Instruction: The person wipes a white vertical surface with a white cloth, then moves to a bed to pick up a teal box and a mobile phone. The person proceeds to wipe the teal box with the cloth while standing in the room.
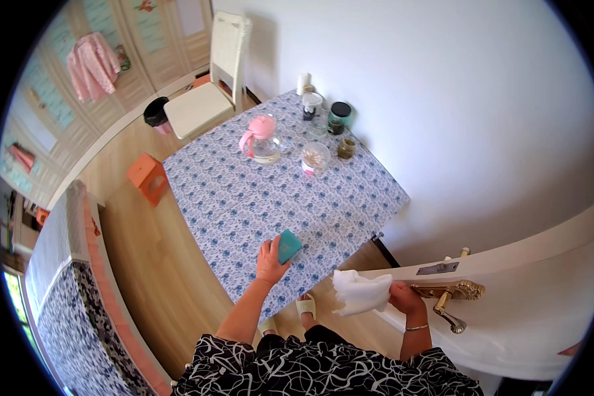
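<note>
My left hand (271, 261) grips a teal block-shaped thing (290, 246), perhaps a phone or a sponge, at the near edge of a table with a blue floral cloth (237, 198). To the right, off the table's near corner, my right hand (405, 296) holds a crumpled white cloth or tissue (364, 292) beside a door handle. Farther back on the table stand a clear pitcher with a pink lid (265, 143), a clear tub of thin sticks (315, 159), a small jar (346, 148), a jar with a black lid (339, 119) and a jar with a white lid (311, 105).
An open door with a brass lever handle (443, 302) stands close on the right. A cream chair (200, 106), a lined bin (156, 113) and an orange stool (148, 177) are beyond the table's left side. A bed (79, 307) lies at the left; a wall borders the table's right side.
</note>
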Action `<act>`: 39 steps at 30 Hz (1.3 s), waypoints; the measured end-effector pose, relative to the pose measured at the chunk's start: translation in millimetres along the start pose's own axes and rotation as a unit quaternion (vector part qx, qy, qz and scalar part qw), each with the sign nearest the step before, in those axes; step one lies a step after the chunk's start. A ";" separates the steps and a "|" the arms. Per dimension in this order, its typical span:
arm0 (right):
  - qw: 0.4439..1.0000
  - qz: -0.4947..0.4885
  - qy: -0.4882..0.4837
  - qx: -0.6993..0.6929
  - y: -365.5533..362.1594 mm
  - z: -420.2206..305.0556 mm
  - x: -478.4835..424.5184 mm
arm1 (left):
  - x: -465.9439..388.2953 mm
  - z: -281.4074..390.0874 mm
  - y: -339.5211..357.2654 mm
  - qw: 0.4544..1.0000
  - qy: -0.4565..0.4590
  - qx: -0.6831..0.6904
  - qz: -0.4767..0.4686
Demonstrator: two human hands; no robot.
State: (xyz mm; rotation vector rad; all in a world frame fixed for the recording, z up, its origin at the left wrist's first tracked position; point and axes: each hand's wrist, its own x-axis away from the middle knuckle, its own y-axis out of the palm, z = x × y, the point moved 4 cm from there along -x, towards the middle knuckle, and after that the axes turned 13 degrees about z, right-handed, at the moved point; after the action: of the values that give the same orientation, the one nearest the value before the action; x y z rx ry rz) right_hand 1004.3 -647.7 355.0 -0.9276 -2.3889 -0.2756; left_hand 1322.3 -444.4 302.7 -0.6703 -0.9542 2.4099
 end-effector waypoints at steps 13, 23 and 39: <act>0.915 -0.290 -0.273 -0.071 186.3 -210.3 89.2 | 77.8 57.3 -214.9 0.946 -0.111 0.237 0.188; 0.843 -0.451 -0.281 0.084 396.2 -153.5 186.1 | 271.2 36.7 -367.7 0.881 -0.236 0.175 0.371; 0.503 -0.714 -0.391 0.291 640.0 -3.1 395.1 | 465.4 9.6 -470.5 0.790 -0.281 0.182 0.513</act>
State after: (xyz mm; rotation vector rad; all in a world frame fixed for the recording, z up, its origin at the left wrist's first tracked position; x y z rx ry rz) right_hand 1196.6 45.2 575.3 1.7907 -2.9686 0.5114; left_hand 1066.0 124.6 523.1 -0.3332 -0.2187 3.7740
